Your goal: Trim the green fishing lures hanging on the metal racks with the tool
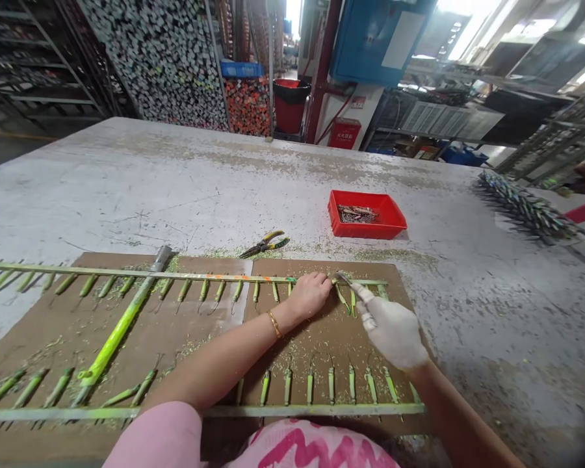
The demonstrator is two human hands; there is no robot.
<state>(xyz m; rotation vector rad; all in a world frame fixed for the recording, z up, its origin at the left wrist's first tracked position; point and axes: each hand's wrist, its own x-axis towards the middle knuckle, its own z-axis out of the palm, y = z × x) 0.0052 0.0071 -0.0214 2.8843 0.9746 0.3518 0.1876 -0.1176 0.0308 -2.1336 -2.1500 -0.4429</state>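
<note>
My left hand, bare with a gold bracelet at the wrist, is closed and pressing on a long green-painted bar that carries a row of green lure-shaped pieces. My right hand wears a white glove and is closed round a small metal tool whose tip touches the bar just right of the left hand. Two pieces hang below the tool tip. A second bar with several green pieces lies nearer me. Both bars rest on brown cardboard.
Yellow-handled pliers lie beyond the cardboard. A red tray with metal bits stands further right. A paint-covered hammer lies across the left cardboard. A bundle of painted pieces lies at the table's right edge. Racks stand behind.
</note>
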